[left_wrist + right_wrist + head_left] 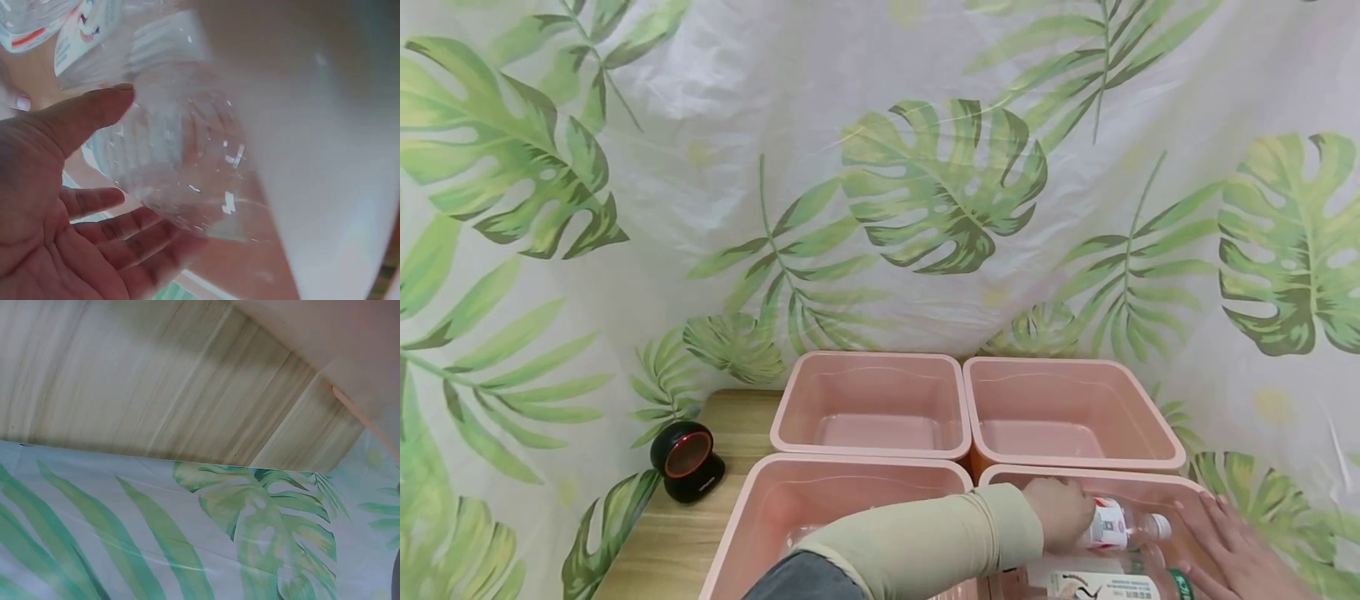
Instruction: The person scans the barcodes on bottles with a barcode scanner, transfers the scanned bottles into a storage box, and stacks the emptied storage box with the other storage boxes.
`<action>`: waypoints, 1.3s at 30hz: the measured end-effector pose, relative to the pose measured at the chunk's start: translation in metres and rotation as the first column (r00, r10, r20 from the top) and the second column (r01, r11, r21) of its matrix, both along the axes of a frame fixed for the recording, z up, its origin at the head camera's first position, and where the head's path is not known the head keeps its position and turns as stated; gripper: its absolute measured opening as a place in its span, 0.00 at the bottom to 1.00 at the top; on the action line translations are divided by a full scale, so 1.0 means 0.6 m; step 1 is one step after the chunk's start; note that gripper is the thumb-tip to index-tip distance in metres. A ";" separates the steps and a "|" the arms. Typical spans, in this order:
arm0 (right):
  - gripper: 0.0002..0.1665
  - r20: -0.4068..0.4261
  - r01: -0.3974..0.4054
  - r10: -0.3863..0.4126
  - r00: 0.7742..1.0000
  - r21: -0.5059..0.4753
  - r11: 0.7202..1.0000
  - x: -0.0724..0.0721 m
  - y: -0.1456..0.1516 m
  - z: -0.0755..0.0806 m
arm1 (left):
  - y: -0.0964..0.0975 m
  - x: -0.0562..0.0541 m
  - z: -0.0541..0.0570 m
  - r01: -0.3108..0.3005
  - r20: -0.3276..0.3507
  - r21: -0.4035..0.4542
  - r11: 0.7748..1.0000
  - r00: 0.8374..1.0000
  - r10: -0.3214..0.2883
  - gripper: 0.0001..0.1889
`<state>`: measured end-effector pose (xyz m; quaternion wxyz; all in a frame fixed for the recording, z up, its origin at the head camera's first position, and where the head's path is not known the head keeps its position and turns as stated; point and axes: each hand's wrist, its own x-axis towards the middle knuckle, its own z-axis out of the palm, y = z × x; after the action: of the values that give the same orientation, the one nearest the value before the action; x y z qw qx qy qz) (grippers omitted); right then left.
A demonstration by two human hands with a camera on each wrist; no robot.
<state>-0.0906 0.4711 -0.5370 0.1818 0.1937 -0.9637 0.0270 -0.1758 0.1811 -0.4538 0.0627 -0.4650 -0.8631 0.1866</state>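
Observation:
In the head view my left hand [1060, 512], its arm in a beige sleeve, reaches across into the front right pink bin [1075, 477]. It holds a clear plastic bottle [1108, 525] with a red and white label and a white cap, which points right. The left wrist view shows the thumb and fingertips of this hand on opposite sides of the clear bottle body [175, 144]. A larger clear bottle [1097, 583] with a green cap lies nearer in the same bin. My right hand [1240, 550] lies over that bin's right side, fingers extended and spread, gripping nothing.
Two pink bins, back left [868, 452] and back right [1075, 460], stand behind the front pair. The front left bin [850, 460] holds clear plastic, partly behind my sleeve. A black round device [687, 462] stands on the wooden table [647, 533]. Leaf-print curtain [940, 192] hangs behind.

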 end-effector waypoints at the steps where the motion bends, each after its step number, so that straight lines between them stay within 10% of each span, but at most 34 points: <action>1: 0.62 -0.008 -0.004 0.004 1.000 0.009 1.000 0.000 0.000 -0.001 | 0.000 -0.002 -0.001 0.000 0.006 0.009 1.000 1.000 0.000 0.07; 7: 0.62 -0.066 -0.046 0.048 0.997 0.030 0.998 0.004 0.002 -0.014 | -0.004 -0.019 -0.003 -0.026 0.133 0.045 0.999 0.991 0.020 0.11; 13: 0.42 -0.208 -0.212 0.201 0.957 -0.033 0.977 -0.003 0.003 -0.021 | -0.034 -0.034 0.022 -0.066 0.293 0.151 0.986 0.956 0.020 0.13; 18: 0.34 -0.408 -0.558 0.554 0.726 0.121 0.821 -0.039 0.011 -0.019 | -0.073 -0.055 0.062 -0.091 0.378 0.275 0.957 0.925 -0.021 0.17; 20: 0.34 -0.436 -0.569 0.574 0.693 0.159 0.807 -0.043 0.013 -0.019 | -0.089 -0.066 0.079 -0.110 0.419 0.351 0.930 0.907 -0.051 0.20; 24: 0.39 -0.288 -0.323 0.325 0.901 0.054 0.945 -0.018 0.010 -0.014 | -0.122 -0.089 0.104 -0.224 0.529 0.532 0.816 0.841 -0.114 0.26; 26: 0.43 -0.207 -0.219 0.223 0.952 0.044 0.975 -0.007 0.006 -0.010 | -0.139 -0.099 0.112 -0.338 0.600 0.607 0.720 0.788 -0.136 0.28; 29: 0.50 -0.150 -0.179 0.193 0.970 0.104 0.978 0.003 -0.001 -0.004 | -0.161 -0.110 0.118 -0.496 0.692 0.673 0.549 0.684 -0.230 0.32; 33: 0.56 -0.122 -0.172 0.194 0.973 0.174 0.970 0.007 -0.006 0.004 | -0.186 -0.121 0.119 -0.692 0.746 0.646 0.321 0.487 -0.454 0.34; 37: 0.49 -0.148 -0.208 0.235 0.961 0.177 0.962 0.005 -0.007 0.007 | -0.214 -0.131 0.123 -0.817 0.661 0.546 0.185 0.285 -0.694 0.37; 39: 0.45 -0.164 -0.229 0.258 0.952 0.176 0.957 0.003 -0.008 0.008 | -0.229 -0.133 0.127 -0.840 0.602 0.522 0.152 0.236 -0.763 0.37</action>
<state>-0.0887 0.4661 -0.5321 0.2505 0.3265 -0.9103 -0.0440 -0.2559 0.0437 -0.3773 -0.2103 -0.2426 -0.5621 -0.7622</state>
